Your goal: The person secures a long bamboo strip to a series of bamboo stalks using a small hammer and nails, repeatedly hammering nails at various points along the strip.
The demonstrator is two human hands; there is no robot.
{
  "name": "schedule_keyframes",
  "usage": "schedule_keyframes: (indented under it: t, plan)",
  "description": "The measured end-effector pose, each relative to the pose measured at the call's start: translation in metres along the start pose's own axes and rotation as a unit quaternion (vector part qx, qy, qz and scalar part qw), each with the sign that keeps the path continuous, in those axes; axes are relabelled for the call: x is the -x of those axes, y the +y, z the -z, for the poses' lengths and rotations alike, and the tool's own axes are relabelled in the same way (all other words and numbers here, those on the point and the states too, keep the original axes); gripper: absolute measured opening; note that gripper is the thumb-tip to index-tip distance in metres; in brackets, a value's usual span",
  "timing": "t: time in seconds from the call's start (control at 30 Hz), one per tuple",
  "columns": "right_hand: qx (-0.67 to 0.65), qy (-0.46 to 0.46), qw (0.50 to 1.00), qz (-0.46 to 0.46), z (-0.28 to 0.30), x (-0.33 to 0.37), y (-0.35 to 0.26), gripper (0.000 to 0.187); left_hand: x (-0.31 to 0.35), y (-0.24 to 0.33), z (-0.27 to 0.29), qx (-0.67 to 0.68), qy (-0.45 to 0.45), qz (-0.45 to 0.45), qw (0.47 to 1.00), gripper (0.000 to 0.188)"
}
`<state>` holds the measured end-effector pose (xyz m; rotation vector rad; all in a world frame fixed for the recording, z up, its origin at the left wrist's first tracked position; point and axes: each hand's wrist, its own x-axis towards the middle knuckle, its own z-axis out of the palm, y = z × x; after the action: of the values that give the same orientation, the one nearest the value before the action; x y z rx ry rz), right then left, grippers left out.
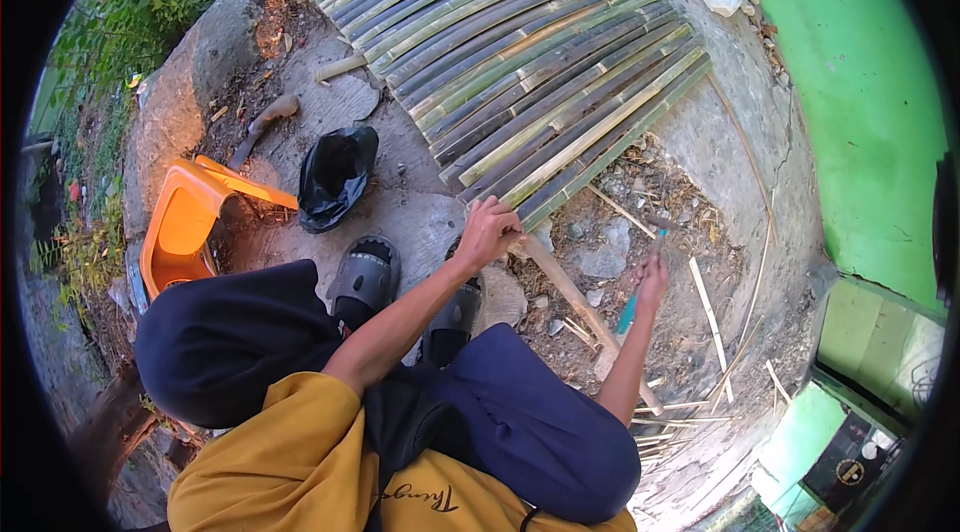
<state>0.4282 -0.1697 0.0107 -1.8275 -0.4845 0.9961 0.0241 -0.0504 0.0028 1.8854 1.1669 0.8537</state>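
Note:
My right hand (652,282) is closed around a hammer (627,315) with a teal handle, its metal head pointing up past my fingers. My left hand (488,232) has its fingers pinched together at the near corner of a panel of split bamboo slats (560,62). What those fingers hold, if anything, is too small to make out. A wooden batten (560,287) runs from beneath my left hand toward the lower right. The slats lie side by side in a long row, green and dark brown.
To the left are an orange plastic chair (180,222), a black plastic bag (338,177) and a curved-handled tool (268,122). Thin bamboo strips (712,327) and stones lie on the ground at right. A green wall (850,82) rises on the right; rocks border the left.

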Motion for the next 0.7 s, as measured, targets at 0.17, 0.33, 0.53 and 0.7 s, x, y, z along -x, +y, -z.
schedule_keyframes:
  t: [0.17,0.33,0.53,0.7]
  plan:
    - [-0.055,-0.022,0.998,0.002,-0.051,0.007,-0.086,0.020,0.004,-0.005,0.003,-0.003,0.002,-0.003,1.000,0.020]
    - [0.275,-0.031,0.957,0.087,-0.140,0.104,-0.118,0.030,0.007,-0.008,0.006,0.007,0.015,0.006,1.000,0.023]
    - [0.403,-0.098,0.876,0.248,-0.189,0.180,-0.046,0.034,0.005,-0.003,0.004,0.002,0.003,0.006,1.000,0.021]
    - [0.391,-0.117,0.895,0.180,-0.198,0.204,-0.033,0.037,0.005,-0.005,0.004,0.012,0.009,0.011,1.000,0.016]
